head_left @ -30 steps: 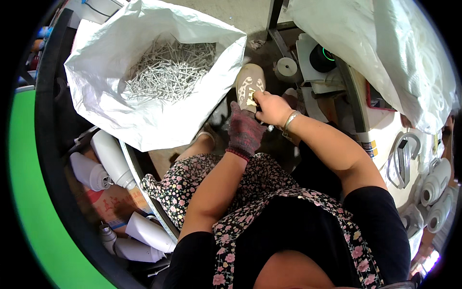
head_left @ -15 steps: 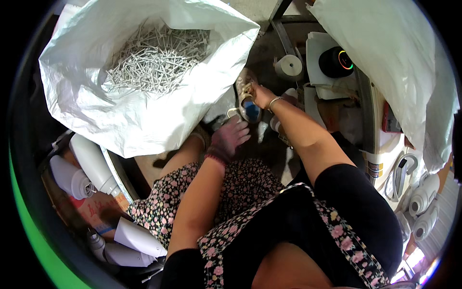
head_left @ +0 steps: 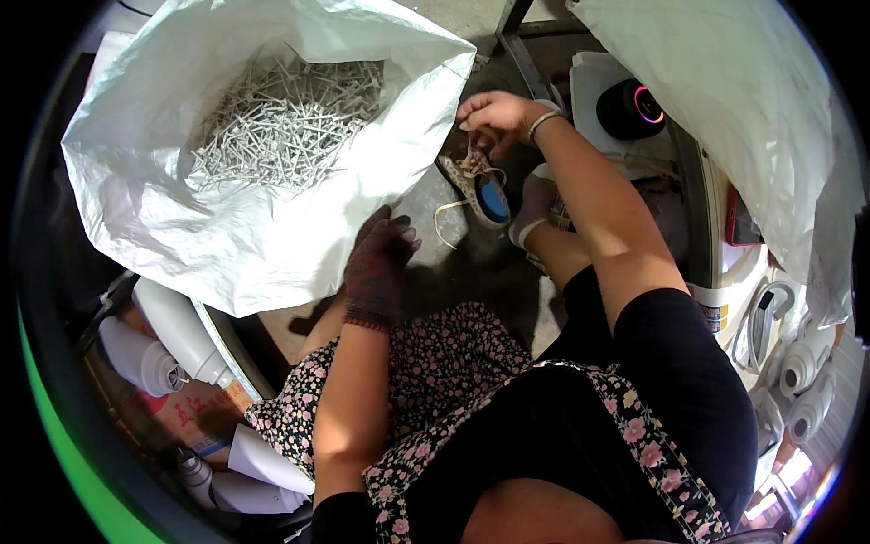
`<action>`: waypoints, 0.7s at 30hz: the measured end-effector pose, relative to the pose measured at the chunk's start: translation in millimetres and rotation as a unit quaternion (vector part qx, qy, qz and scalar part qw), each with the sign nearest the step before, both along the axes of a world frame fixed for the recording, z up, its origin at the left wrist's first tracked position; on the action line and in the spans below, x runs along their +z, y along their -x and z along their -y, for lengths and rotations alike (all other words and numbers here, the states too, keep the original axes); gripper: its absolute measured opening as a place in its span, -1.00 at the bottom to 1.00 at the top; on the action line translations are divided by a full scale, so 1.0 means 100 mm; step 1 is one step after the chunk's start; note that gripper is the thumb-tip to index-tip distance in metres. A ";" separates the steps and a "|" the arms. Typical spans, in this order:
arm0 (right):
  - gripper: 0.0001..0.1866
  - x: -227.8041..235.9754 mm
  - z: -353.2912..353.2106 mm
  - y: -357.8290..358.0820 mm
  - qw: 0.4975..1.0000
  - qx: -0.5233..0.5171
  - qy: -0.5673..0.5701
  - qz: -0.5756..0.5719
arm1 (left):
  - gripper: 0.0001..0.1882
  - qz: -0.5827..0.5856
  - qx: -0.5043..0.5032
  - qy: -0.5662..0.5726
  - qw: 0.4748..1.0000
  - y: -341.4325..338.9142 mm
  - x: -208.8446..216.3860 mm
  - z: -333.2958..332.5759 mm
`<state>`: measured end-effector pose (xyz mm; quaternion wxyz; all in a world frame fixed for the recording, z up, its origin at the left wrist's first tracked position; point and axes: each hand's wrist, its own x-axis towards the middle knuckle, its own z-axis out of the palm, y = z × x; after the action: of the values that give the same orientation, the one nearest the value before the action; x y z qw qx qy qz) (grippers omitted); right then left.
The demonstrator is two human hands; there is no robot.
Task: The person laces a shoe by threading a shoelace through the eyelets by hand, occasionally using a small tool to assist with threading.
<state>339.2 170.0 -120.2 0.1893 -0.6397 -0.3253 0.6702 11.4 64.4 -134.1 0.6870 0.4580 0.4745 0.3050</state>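
Note:
A patterned shoe (head_left: pixel 458 179) with a blue insole and loose pale laces lies on the floor. Above its toe end, my bare right hand (head_left: pixel 504 116), with a bangle at the wrist, has its fingers pinched at a shoelace (head_left: pixel 469 156) that rises from the shoe. Part of that grip is hidden behind the fingers. My left hand (head_left: pixel 381 258) wears a dark reddish glove and holds nothing. Its fingers are loosely bent and apart, beside the edge of a big white woven bag (head_left: pixel 236 245) full of nail-like grey metal pieces (head_left: pixel 285 127).
My foot in a sock (head_left: pixel 536 201) is right of the shoe. A black round speaker (head_left: pixel 625 111) with a glowing ring stands at the right, near another white sheet or bag (head_left: pixel 725 100). White plastic bottle-like parts (head_left: pixel 177 317) lie at the left; more white parts (head_left: pixel 807 367) are at the right.
My right hand has lifted off the shoe, moving up and away. My left hand has drawn back left, away from the shoe toward the bag. The shoe lies turned slightly, its laces looser.

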 end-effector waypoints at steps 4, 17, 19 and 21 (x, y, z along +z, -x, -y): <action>-0.79 -0.47 0.01 -0.14 0.717 -0.068 -0.607 0.337 | -0.59 -0.074 0.023 0.021 0.997 -0.05 1.23 -0.13; -0.79 -1.14 0.69 0.04 0.973 0.106 0.045 0.202 | -0.55 -0.549 -0.070 -0.316 0.771 1.52 2.29 1.16; -0.82 -0.66 0.54 -0.04 0.988 0.104 0.019 0.110 | -0.57 -0.534 -0.114 -0.384 0.745 1.36 2.30 1.03; -0.59 -0.45 0.50 -0.06 0.986 0.131 0.089 0.057 | -0.57 -0.501 -0.089 -0.399 0.763 1.32 2.34 1.00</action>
<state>344.9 119.5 -165.6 0.0232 -0.6433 -0.3553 0.6778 -120.9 -36.1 99.6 0.1311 0.8187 0.5434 0.1315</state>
